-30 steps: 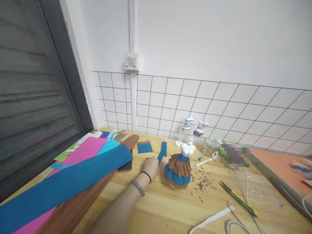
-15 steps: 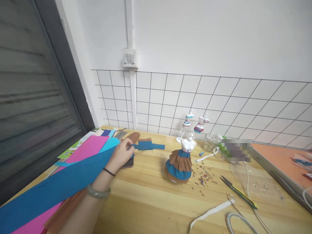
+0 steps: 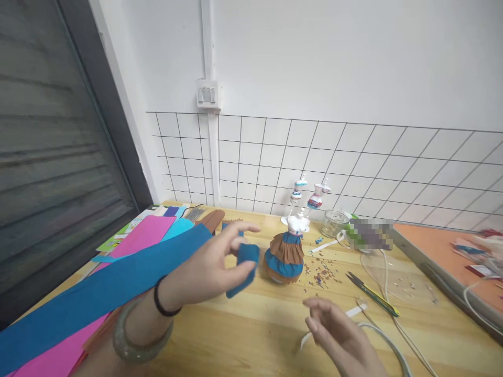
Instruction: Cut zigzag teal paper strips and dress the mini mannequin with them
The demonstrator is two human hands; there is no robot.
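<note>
My left hand point(image 3: 216, 262), with a bangle and a black band at the wrist, holds a small folded blue piece point(image 3: 247, 264) between thumb and fingers above the table. Its fingers are bent round the piece. Low on the right, my right hand point(image 3: 340, 332) has its thumb and fingers apart, with nothing in them. Between and beyond the hands stands a small white dress form point(image 3: 297, 225) in a blue and brown ruffled skirt point(image 3: 286, 256). A long blue sheet point(image 3: 118, 277) lies under my left forearm, over a pink sheet point(image 3: 147, 233).
Two small painted forms point(image 3: 318, 196) stand near the wall beside a glass jar point(image 3: 334, 224). Brown scraps point(image 3: 322, 272) lie right of the skirt. Farther right are yellow-handled snips point(image 3: 373, 296), white cords point(image 3: 406, 335) and an orange surface point(image 3: 428, 246).
My left hand has come nearer and to the right, lifting the blue piece off the table. My right hand has entered from below. The view has shifted slightly to the right.
</note>
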